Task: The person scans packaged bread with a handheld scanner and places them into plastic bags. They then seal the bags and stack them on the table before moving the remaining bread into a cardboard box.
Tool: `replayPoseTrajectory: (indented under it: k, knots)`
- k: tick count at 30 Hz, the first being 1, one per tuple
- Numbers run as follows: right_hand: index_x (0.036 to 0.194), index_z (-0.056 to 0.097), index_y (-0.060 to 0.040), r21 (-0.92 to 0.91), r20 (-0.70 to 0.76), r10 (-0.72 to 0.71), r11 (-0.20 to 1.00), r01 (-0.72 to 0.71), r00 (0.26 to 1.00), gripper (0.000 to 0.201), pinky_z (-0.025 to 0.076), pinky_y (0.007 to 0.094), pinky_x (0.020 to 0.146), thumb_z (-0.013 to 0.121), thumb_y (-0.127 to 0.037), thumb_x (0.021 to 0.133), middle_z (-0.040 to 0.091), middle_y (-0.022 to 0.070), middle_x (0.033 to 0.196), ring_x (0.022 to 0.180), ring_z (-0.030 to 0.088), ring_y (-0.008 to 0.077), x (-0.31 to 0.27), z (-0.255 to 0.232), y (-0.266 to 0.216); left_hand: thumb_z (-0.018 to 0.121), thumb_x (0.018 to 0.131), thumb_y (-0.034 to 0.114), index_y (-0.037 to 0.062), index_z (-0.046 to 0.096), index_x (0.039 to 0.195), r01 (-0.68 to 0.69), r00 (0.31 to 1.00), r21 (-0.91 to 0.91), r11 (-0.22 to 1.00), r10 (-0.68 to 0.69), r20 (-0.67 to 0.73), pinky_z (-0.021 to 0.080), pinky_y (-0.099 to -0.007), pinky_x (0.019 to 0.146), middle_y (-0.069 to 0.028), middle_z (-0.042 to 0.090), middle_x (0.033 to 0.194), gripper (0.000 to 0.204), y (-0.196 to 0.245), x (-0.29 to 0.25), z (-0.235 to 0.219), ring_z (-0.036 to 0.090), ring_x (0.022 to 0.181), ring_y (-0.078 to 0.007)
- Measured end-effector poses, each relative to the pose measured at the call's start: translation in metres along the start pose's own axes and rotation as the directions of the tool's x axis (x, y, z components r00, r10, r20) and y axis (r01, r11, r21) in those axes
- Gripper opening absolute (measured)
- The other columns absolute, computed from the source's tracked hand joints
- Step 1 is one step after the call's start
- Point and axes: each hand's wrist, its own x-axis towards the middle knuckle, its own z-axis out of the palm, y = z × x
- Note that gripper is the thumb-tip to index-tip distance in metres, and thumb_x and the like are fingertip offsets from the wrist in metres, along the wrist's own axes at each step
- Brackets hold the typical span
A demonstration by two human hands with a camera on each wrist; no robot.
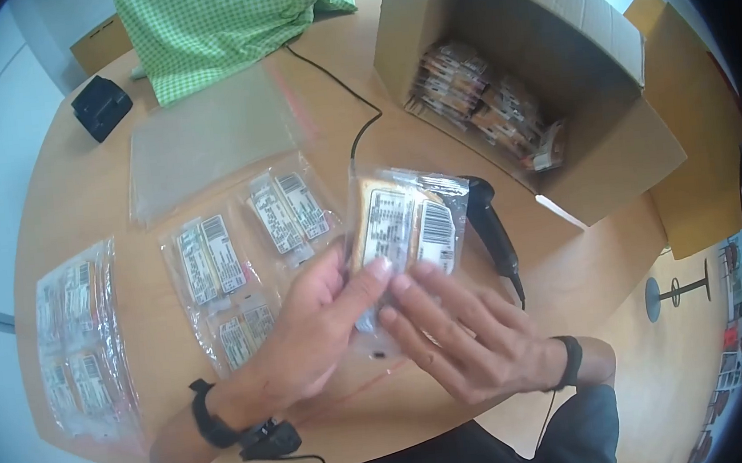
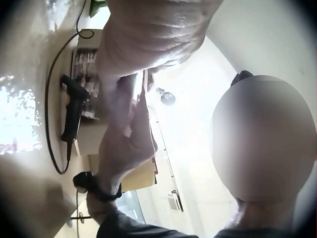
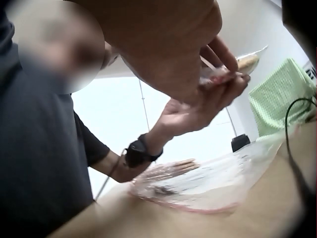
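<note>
Between both hands is a clear plastic packet [image 1: 401, 220] of what look like bread or biscuit slices, bearing white printed labels and a barcode. My left hand [image 1: 330, 316] grips its lower left part, thumb across the front. My right hand [image 1: 480, 346] lays its fairly straight fingers over the lower front; its thumb is hidden. In the right wrist view the left hand [image 3: 203, 106] supports the packet [image 3: 220, 77] from below. Just right of the packet, a black handheld scanner [image 1: 491, 224] lies on the table.
Labelled packets [image 1: 213, 260] lie left of the hands, beside a filled clear bag [image 1: 82, 340]. Flat plastic bags [image 1: 210, 140], a green checked cloth [image 1: 226, 22] and a black device [image 1: 102, 107] are farther back. An open cardboard box [image 1: 596, 156] holds more packets [image 1: 488, 104]. The scanner's cable [image 1: 370, 124] crosses the table.
</note>
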Motion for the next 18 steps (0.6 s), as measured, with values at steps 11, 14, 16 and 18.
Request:
replayPoseTrajectory:
  k: [11, 14, 16, 18]
  knots:
    - [0.153, 0.045, -0.0002, 0.420, 0.507, 0.777, 0.155, -0.894, 0.373, 0.071, 0.059, 0.0364, 0.081, 0.077, -0.013, 0.091, 0.072, 0.0177, 0.117, 0.094, 0.072, 0.0231, -0.068, 0.053, 0.096, 0.057, 0.112, 0.020, -0.0056, 0.047, 0.150, -0.109, 0.984, 0.313, 0.943, 0.148, -0.102, 0.055, -0.0303, 0.098, -0.0122, 0.067, 0.129, 0.047, 0.020, 0.015, -0.062, 0.066, 0.115, -0.0138]
    - [0.155, 0.044, -0.0026, 0.478, 0.687, 0.660, -0.095, -0.873, 0.304, 0.072, 0.057, 0.0345, 0.087, 0.072, -0.012, 0.090, 0.071, 0.0198, 0.126, 0.099, 0.071, 0.0211, -0.055, 0.073, 0.101, 0.057, 0.112, 0.020, -0.0063, 0.046, 0.150, -0.100, 0.987, 0.314, 0.944, 0.134, -0.090, 0.055, -0.0310, 0.098, -0.0130, 0.067, 0.130, 0.047, 0.022, 0.014, -0.062, 0.066, 0.115, -0.0144]
    - [0.156, 0.043, -0.0040, 0.548, 0.552, 0.693, 0.117, -0.828, 0.463, 0.075, 0.057, 0.0353, 0.091, 0.073, -0.009, 0.088, 0.070, 0.0204, 0.130, 0.104, 0.072, 0.0234, -0.055, 0.070, 0.096, 0.056, 0.112, 0.020, -0.0065, 0.047, 0.149, -0.090, 0.988, 0.307, 0.947, 0.124, -0.093, 0.055, -0.0313, 0.099, -0.0134, 0.067, 0.130, 0.047, 0.023, 0.013, -0.063, 0.066, 0.116, -0.0146]
    - [0.157, 0.042, -0.0053, 0.580, 0.405, 0.678, 0.328, -0.746, 0.613, 0.078, 0.057, 0.0361, 0.094, 0.073, -0.007, 0.085, 0.069, 0.0211, 0.133, 0.108, 0.073, 0.0257, -0.045, 0.056, 0.086, 0.057, 0.112, 0.019, -0.0064, 0.047, 0.149, -0.092, 0.989, 0.336, 0.937, 0.126, -0.081, 0.055, -0.0315, 0.099, -0.0133, 0.067, 0.131, 0.046, 0.023, 0.013, -0.065, 0.066, 0.116, -0.0149]
